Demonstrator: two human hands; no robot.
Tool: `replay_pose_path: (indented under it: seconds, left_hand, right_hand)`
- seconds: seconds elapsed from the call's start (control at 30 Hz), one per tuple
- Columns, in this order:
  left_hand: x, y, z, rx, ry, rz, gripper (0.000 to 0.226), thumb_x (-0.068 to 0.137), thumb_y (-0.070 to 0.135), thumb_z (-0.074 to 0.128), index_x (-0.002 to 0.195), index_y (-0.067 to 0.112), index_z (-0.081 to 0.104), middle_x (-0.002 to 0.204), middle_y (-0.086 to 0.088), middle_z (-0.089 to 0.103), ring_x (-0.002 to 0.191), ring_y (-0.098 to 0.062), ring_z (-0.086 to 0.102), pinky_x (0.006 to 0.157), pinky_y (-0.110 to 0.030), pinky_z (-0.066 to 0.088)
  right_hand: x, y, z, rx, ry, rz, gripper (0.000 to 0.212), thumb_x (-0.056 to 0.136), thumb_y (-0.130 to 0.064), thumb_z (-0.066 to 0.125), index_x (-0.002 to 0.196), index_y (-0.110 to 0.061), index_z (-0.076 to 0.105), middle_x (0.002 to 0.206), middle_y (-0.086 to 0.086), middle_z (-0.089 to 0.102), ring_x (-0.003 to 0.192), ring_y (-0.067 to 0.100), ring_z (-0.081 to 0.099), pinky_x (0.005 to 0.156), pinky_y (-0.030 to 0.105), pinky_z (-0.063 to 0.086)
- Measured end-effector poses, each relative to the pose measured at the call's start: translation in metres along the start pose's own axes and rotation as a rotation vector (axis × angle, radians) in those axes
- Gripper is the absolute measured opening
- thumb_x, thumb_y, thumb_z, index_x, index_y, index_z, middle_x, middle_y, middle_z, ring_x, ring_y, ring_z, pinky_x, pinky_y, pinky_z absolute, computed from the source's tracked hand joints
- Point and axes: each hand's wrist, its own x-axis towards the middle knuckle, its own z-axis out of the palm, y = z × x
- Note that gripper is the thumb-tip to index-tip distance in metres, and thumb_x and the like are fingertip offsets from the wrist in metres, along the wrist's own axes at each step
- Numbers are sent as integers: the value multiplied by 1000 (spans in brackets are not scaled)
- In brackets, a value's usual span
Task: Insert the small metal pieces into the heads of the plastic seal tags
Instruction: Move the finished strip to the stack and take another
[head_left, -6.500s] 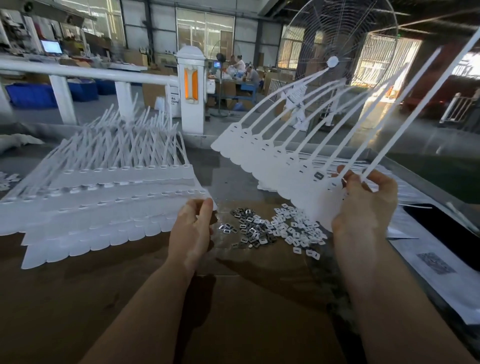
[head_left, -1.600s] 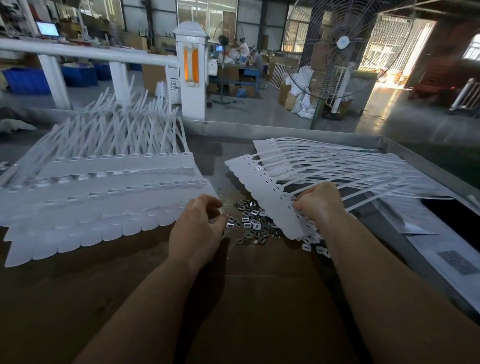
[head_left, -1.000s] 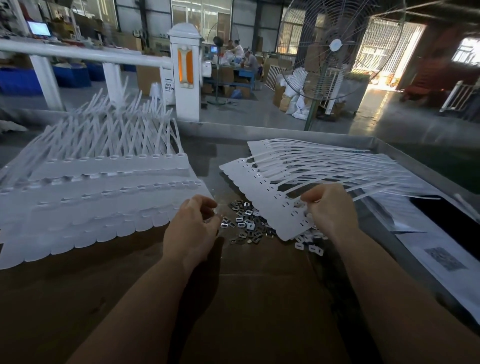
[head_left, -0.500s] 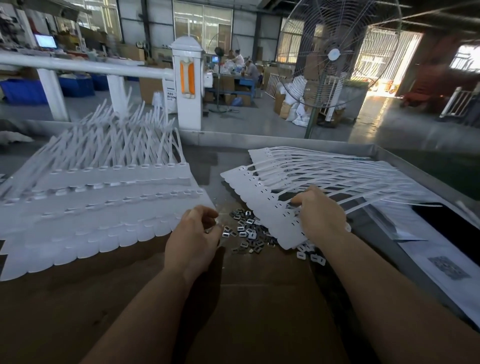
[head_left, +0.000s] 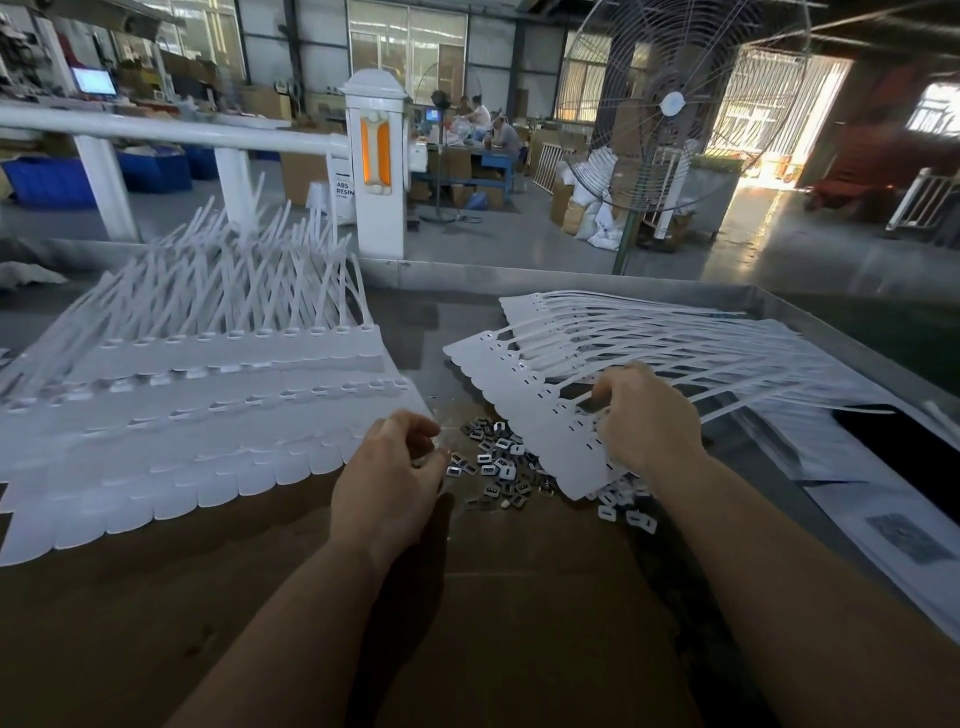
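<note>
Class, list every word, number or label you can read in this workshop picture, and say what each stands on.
"ABS RESIN": on the white sack behind the white post.
Printed sheet at the table's right: too blurred to read.
Monitor far left: too small to read.

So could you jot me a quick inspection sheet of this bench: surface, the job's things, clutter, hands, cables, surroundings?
Surface: brown cardboard sheet over a metal-rimmed table.
Job's things: pile of small metal pieces; fanned strip of seal tags at right; stacked rows of tags at left.
Clutter: printed papers along the right edge.
Hands: left hand with fingers curled beside the pile, contents hidden; right hand gripping the fanned strip.
Cables: nothing seen.
Surroundings: standing fan, white railing post, workers at a far table.
</note>
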Motion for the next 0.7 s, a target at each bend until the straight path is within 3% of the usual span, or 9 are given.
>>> replay_pose_path:
  seconds: [0.1, 0.2, 0.27, 0.33, 0.37, 0.43, 0.5, 0.6, 0.7]
  left_hand:
    - [1, 1, 1, -4, -3, 2, 14, 87, 31, 62, 96, 31, 53, 98, 9, 59, 87, -6, 56, 75, -23, 43]
    - [1, 1, 2, 10, 1, -2, 14, 87, 31, 62, 97, 30, 54, 98, 9, 58, 86, -7, 56, 75, -24, 43]
    - [1, 1, 2, 13, 1, -2, 14, 86, 31, 62, 96, 31, 53, 97, 9, 57, 86, -7, 55, 76, -23, 42]
    - [1, 1, 1, 16, -3, -7, 13, 87, 31, 62, 95, 31, 52, 97, 9, 57, 85, -7, 55, 76, -24, 42]
    - [1, 1, 1, 15, -6, -10, 13, 87, 30, 62, 96, 31, 52, 98, 9, 57, 86, -8, 55, 76, -24, 42]
    - [0, 1, 1, 8, -6, -16, 13, 86, 30, 62, 97, 30, 54, 99, 8, 58, 88, -9, 55, 78, -26, 43]
    - [0, 1, 0, 3, -7, -19, 14, 86, 29, 63, 97, 29, 55, 99, 7, 59, 89, -10, 56, 80, -27, 44]
    - [-1, 2, -1, -1, -12, -15, 14, 87, 29, 62, 99, 28, 55, 100, 7, 59, 89, -8, 55, 77, -26, 42]
    - [-2, 3, -1, -4, -21, -16, 14, 87, 29, 62, 99, 27, 55, 102, 6, 60, 90, -9, 56, 79, -27, 44]
  right_hand:
    - [-4, 4, 1, 143, 105, 188, 16, 85, -11, 56, 98, -19, 62, 108, 2, 58, 75, 17, 49, 67, 29, 37]
    - [-3, 14, -1, 559, 137, 516, 26, 83, -6, 55, 108, -11, 58, 117, 10, 54, 77, 20, 51, 66, 29, 39]
    - [-3, 21, -5, 838, 121, 758, 36, 80, -5, 57, 115, -5, 54, 123, 13, 51, 89, 26, 55, 64, 31, 43]
    - [-8, 24, -9, 942, 48, 894, 41, 79, -6, 59, 120, -3, 50, 123, 16, 49, 102, 31, 52, 73, 38, 49]
    - [-9, 24, -10, 978, 12, 922, 40, 80, -6, 59, 119, -3, 49, 119, 16, 50, 101, 30, 52, 74, 39, 50]
    - [-11, 22, -14, 1072, -51, 953, 31, 83, -4, 59, 114, -3, 52, 99, 16, 56, 81, 23, 54, 58, 32, 47]
    - [-13, 18, -18, 1153, -121, 980, 23, 85, -3, 59, 108, 0, 57, 91, 14, 60, 72, 18, 54, 53, 27, 41]
    - [-13, 18, -23, 1242, -199, 1012, 16, 85, -3, 60, 101, -2, 61, 97, 15, 64, 69, 14, 57, 55, 21, 44]
    - [-14, 19, -24, 1309, -207, 993, 22, 80, -2, 67, 101, -3, 63, 86, 9, 61, 73, 12, 55, 65, 22, 49]
